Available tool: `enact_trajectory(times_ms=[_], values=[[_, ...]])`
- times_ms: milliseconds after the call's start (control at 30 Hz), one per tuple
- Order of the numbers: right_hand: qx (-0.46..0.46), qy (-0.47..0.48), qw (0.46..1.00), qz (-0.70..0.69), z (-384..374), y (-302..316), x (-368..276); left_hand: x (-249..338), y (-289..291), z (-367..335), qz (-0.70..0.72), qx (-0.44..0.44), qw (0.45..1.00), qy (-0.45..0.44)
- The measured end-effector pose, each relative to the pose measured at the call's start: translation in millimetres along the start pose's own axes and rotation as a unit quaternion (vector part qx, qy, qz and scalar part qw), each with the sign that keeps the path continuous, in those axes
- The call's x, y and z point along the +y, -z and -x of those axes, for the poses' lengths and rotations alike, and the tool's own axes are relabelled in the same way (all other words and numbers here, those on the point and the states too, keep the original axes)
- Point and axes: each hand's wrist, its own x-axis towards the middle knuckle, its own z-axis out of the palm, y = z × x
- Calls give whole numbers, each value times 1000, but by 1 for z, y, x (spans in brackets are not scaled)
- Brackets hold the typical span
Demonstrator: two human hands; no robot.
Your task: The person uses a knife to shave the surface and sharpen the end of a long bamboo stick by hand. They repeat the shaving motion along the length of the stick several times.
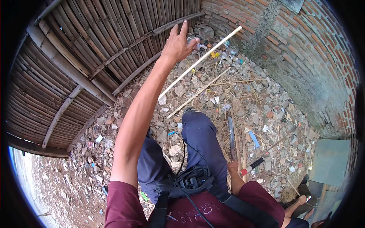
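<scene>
My left arm reaches far forward. My left hand (178, 46) is open, its fingers spread and holding nothing. Just right of it, a long pale bamboo stick (205, 57) slants down, its lower end meeting the outline of my left forearm. My right hand (233, 166) is low beside my right knee, fingers curled closed; what lies inside them is mostly hidden. A dark, slightly curved blade (231, 133) runs from near that hand, alongside long bamboo strips (238, 142). A red and black tool handle (255, 165) shows just right of the hand.
Rubble and litter cover the ground (272, 125). A bamboo fence (102, 34) curves along the left, a brick wall (300, 49) on the right. A thinner stick (199, 92) lies ahead of my knees. Another person's hand (301, 200) with a thin strip and a grey-green panel (330, 161) are at lower right.
</scene>
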Motion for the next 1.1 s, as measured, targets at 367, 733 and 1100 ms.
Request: enact_trajectory(times_ms=[367,733,1100], values=[[44,-53,998,-10,-5,-19,27,-166,-36,193,-116,-582,794,131],[-41,32,999,6,-51,-22,60,-158,-15,213,46,-491,847,197],[-18,63,998,20,-39,5,52,-163,-20,217,114,-505,821,240]])
